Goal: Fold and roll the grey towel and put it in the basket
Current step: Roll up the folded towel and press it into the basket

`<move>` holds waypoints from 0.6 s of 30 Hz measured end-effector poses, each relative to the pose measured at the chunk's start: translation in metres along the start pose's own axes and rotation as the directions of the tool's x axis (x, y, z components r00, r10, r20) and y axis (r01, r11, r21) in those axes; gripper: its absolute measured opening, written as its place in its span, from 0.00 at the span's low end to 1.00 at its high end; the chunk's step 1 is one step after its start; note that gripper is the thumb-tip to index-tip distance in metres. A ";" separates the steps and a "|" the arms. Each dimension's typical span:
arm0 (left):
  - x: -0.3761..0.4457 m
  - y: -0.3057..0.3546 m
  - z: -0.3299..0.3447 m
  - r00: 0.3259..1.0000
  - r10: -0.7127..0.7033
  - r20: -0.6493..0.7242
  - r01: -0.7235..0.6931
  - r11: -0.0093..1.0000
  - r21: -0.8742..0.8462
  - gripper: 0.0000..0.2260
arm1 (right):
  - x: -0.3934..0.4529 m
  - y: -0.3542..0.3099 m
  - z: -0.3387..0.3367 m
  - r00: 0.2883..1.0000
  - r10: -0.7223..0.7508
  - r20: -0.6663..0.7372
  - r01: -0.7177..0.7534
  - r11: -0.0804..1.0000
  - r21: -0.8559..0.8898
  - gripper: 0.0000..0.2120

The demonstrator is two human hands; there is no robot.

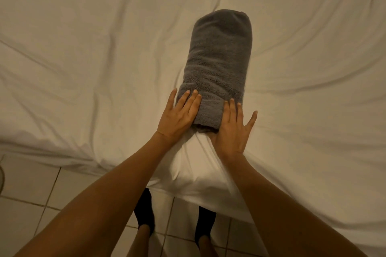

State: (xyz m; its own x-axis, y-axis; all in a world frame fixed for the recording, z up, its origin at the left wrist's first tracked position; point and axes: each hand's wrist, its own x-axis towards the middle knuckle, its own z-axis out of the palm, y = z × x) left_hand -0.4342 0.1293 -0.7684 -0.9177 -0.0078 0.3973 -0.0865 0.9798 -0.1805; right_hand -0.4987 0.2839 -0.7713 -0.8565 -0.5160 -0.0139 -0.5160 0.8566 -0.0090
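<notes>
Where hands (179, 115) press, towel's (217, 64) near end hidden, perhaps tucked

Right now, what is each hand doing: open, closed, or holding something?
Left hand: open, flat on the towel.
Right hand: open, flat against the towel's near end.

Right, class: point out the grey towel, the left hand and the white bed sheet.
grey towel (217, 64): head view, middle of the roll.
left hand (177, 115): head view, back of the hand.
white bed sheet (83, 58): head view, bare creased area left of the towel.
</notes>
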 end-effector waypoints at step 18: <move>0.056 -0.008 -0.128 0.966 -0.121 0.228 0.190 0.930 -0.314 0.33 | 0.004 0.035 -0.130 0.974 -0.147 -0.170 0.186 0.952 0.244 0.37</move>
State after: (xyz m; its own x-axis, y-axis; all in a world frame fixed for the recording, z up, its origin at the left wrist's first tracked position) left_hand -0.4353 0.1465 -0.6297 -0.9644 -0.1716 0.2010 -0.1334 0.9726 0.1902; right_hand -0.5220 0.3121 -0.6414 -0.7615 -0.6288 0.1575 -0.6465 0.7189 -0.2555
